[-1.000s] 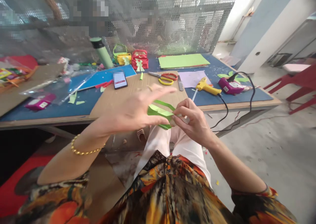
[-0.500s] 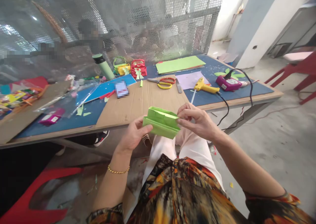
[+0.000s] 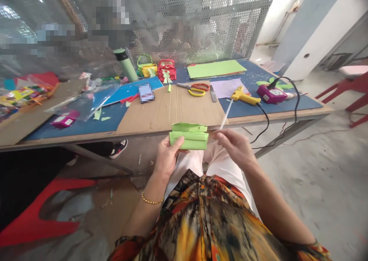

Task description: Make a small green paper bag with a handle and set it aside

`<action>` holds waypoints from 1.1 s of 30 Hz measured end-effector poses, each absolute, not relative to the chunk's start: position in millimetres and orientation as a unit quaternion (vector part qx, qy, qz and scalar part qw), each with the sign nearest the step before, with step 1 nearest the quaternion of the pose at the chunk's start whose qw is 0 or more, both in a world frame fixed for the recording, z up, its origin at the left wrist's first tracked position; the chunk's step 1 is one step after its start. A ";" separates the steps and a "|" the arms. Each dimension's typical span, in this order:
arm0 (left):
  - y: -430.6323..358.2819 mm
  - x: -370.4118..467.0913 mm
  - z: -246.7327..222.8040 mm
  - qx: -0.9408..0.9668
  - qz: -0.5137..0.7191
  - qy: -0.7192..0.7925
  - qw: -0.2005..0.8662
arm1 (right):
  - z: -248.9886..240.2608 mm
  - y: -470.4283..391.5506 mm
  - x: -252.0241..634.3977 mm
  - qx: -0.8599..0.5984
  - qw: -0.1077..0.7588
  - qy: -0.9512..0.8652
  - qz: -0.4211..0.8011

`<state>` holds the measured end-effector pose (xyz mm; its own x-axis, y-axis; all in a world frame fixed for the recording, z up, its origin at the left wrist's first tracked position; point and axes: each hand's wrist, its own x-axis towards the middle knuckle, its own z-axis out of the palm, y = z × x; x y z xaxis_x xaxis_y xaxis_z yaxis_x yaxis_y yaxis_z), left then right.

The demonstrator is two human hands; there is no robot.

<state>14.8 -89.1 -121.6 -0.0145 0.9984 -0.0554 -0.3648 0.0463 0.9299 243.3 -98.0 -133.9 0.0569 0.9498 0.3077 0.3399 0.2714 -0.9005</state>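
My left hand [image 3: 168,155] grips the left end of a small light green folded paper box [image 3: 189,141], thumb on its front face and fingers behind. The box is held over my lap, just off the table edge, and its top flap [image 3: 189,127] stands up at the back. At the right end of the box is my right hand [image 3: 234,144], fingers closed with the tips at the box's edge; its fingertips are partly hidden. A yellow glue gun [image 3: 244,96] lies beyond my right hand, a whitish glue stick [image 3: 227,114] jutting from it toward me.
A cardboard sheet [image 3: 172,111] covers the table's middle, with scissors [image 3: 195,88] and a metal blade [image 3: 213,94] on it. Behind stand small red [image 3: 166,71] and yellow paper bags [image 3: 149,70] and a green bottle [image 3: 126,66]. A purple power socket [image 3: 271,94] with a black cable sits right.
The box has turned so its front face points toward me, more level than before. My right hand has shifted slightly off its corner, and the view has moved a little.
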 end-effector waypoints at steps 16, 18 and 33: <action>-121.8 15.9 -123.5 0.433 0.536 0.390 0.611 | -159.8 -130.1 208.5 -0.448 0.547 -0.506 0.494; -123.2 13.8 -123.7 0.415 0.527 0.389 0.631 | -162.5 -131.4 209.1 -0.445 0.541 -0.524 0.484; -148.6 -2.7 -124.5 0.534 0.481 0.440 0.538 | -112.7 -144.5 238.4 -0.420 0.541 -0.714 0.145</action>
